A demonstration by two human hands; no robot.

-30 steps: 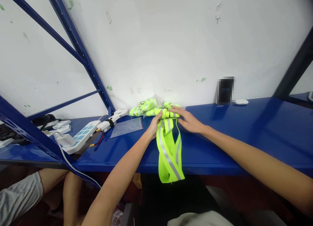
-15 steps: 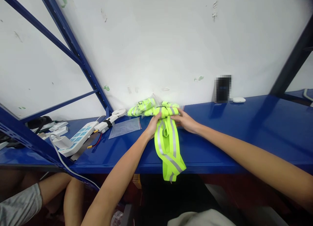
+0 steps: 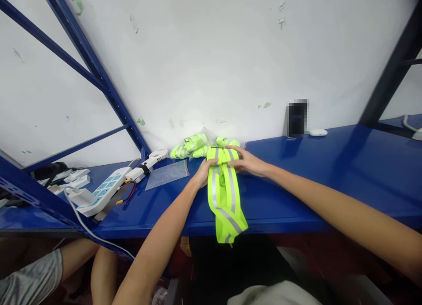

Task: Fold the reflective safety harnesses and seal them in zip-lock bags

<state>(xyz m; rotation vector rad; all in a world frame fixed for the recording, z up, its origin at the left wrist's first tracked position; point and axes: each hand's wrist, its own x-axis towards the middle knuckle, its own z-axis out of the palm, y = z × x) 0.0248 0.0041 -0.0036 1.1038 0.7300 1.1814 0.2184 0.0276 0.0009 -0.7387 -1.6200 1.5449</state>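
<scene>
A fluorescent yellow-green reflective strap (image 3: 221, 200) with silver stripes is gathered into folds at its upper end. Its loose loops lie toward me and hang over the table's front edge. My left hand (image 3: 201, 173) grips the folded part from the left, thumb on top. On the right side, my right hand (image 3: 249, 163) holds the same bundle, fingers over and beside the folds. The undersides of the folds and some fingertips are hidden. Just behind stand bagged bundles of similar yellow-green strap (image 3: 193, 146) against the wall. A flat clear zip bag (image 3: 166, 175) lies left of my left hand.
On the left are a white power strip (image 3: 107, 191), a small white fan (image 3: 158, 154) and a red-black cable (image 3: 132, 192). A blue rack post (image 3: 114, 98) rises there. A pixelated dark object (image 3: 296, 119) and a white case (image 3: 318, 132) stand at back right. Another person's arm (image 3: 77, 252) shows lower left.
The folded upper part of the strap now lies flatter and broader between my hands. My right fingers have shifted over its top. The view has moved slightly.
</scene>
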